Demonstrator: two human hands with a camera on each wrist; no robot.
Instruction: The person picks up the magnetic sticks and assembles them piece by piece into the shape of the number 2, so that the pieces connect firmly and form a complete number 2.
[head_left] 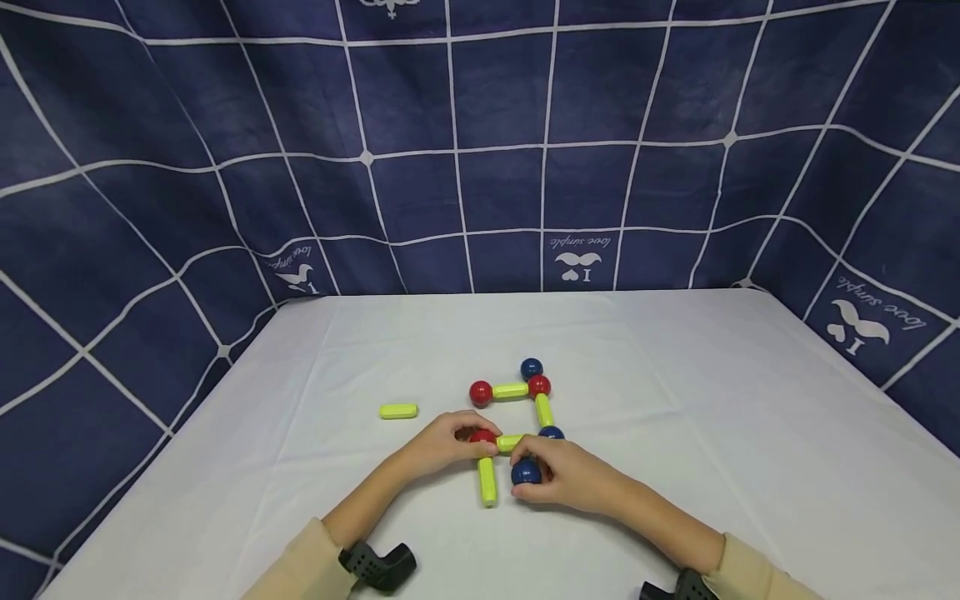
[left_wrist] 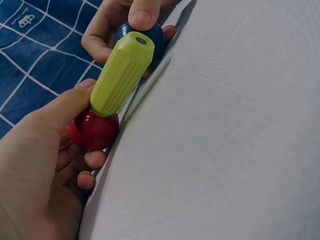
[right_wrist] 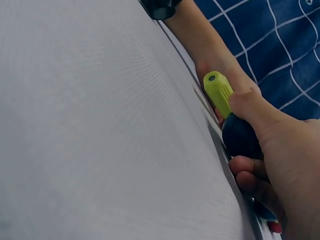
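Observation:
My left hand [head_left: 447,444] grips a red ball [left_wrist: 93,131] between thumb and fingers. From that ball one yellow-green rod [head_left: 487,482] points toward me, its near end bare with a small dark disc on it. A second rod [head_left: 510,442] runs right to a blue ball [head_left: 552,432], partly hidden behind my right hand [head_left: 573,475]. Thumb and fingers of the right hand hold another blue ball [head_left: 526,472], just right of the near rod. Farther back, a rod [head_left: 543,410] leads to a red ball [head_left: 538,386], joined by another rod [head_left: 511,391] to a red ball [head_left: 481,393].
One loose yellow-green rod [head_left: 398,411] lies left of the joined pieces. A blue ball [head_left: 531,368] sits against the far red ball. The white-covered table [head_left: 645,358] is bordered by a dark blue checked cloth [head_left: 498,192].

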